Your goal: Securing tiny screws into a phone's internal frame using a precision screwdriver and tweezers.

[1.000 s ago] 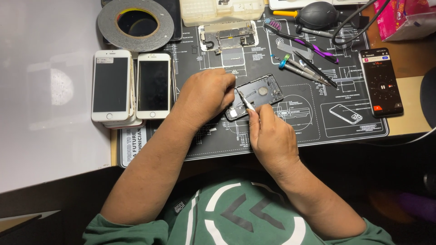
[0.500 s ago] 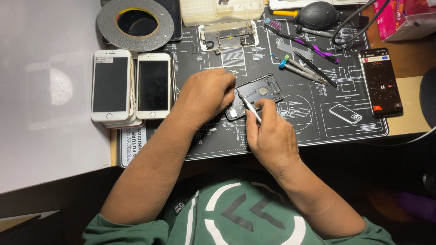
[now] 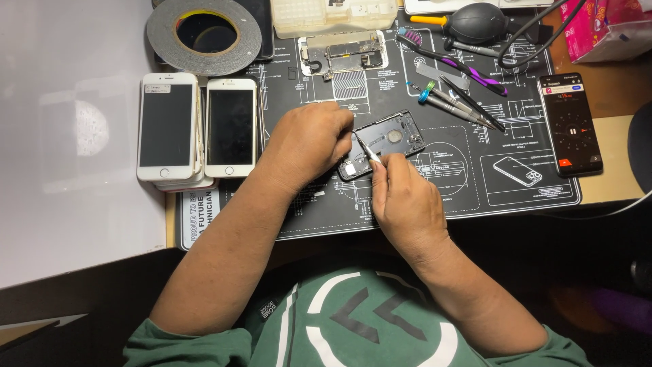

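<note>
A pink package (image 3: 614, 27) lies well beyond the right hand (image 3: 405, 204), at the far right corner. The left hand (image 3: 309, 144) curls over a dark opened phone shell (image 3: 390, 139) on the black printed mat (image 3: 407, 197), pinning it; the right hand pinches tweezers (image 3: 369, 151) into it. Two white phones (image 3: 197, 126) lie just left of the left hand; a tape roll (image 3: 204, 34) lies beyond.
</note>
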